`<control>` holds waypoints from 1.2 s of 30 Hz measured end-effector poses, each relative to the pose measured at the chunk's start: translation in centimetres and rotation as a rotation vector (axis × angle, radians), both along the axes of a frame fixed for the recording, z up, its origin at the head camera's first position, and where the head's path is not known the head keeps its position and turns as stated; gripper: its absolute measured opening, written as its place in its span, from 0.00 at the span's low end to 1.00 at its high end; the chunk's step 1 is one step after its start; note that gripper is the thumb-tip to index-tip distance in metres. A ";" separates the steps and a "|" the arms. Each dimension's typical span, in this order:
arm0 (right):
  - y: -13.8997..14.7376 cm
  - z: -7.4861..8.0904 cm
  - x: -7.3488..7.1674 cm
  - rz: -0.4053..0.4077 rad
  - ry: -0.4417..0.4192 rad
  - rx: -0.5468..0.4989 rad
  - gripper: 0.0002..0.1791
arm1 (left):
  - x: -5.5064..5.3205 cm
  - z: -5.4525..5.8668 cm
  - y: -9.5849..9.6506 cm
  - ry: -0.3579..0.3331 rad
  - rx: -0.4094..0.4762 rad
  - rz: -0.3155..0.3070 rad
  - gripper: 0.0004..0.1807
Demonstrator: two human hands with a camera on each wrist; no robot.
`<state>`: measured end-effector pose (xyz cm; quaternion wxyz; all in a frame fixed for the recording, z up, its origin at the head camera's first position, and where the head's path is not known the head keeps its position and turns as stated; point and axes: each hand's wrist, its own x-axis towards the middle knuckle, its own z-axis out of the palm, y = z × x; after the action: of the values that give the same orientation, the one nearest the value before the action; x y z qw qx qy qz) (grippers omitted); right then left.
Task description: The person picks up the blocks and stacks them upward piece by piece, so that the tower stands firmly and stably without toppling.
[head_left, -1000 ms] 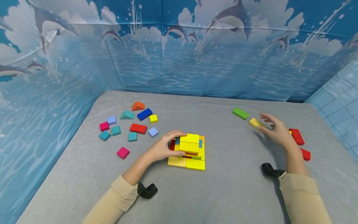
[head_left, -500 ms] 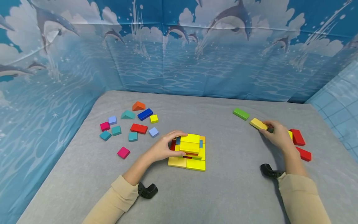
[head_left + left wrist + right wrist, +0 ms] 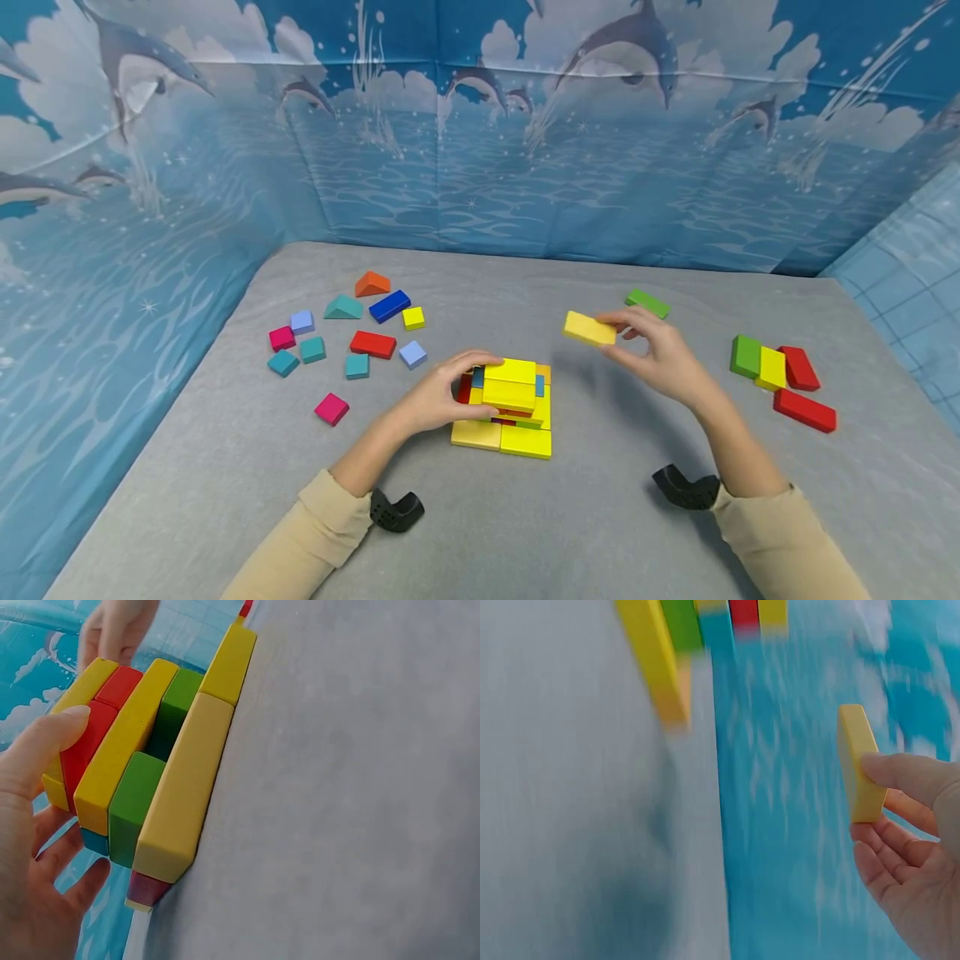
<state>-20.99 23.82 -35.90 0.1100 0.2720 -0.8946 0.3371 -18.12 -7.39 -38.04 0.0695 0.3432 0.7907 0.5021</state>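
Note:
A layered stack of wooden blocks, mostly yellow with some red, green and blue pieces, stands at the middle of the table. My left hand grips its upper layers from the left, thumb on the near side and fingers reaching round the far side. In the left wrist view the thumb lies against a red block. To the right of the stack and above the table, my right hand pinches a yellow rectangular block by one end. The right wrist view shows that yellow block between thumb and fingers.
Loose blocks lie at the left, among them a red block, a teal triangle and a pink block. A green block lies behind my right hand. Red, green and yellow blocks cluster at the far right.
My right hand has taken hold of the yellow block, lifted it off the table and carried it left toward the stack. The left hand has stayed at the stack.

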 end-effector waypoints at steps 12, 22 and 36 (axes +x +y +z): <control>-6.5 -0.1 1.5 0.234 -0.136 -0.006 0.20 | 0.1 0.1 0.0 -0.056 -0.026 0.028 0.41; -7.8 -0.4 1.5 0.240 -0.137 -0.005 0.19 | -1.2 -2.8 -0.1 0.015 0.008 0.004 0.41; -3.1 -0.9 0.5 0.094 -0.106 -0.068 0.20 | -1.6 -3.6 -0.3 0.041 0.020 -0.010 0.37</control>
<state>-20.45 20.73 -36.79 0.0556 0.2912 -0.8734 0.3862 -19.72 -7.66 -41.60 0.0523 0.3582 0.7851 0.5025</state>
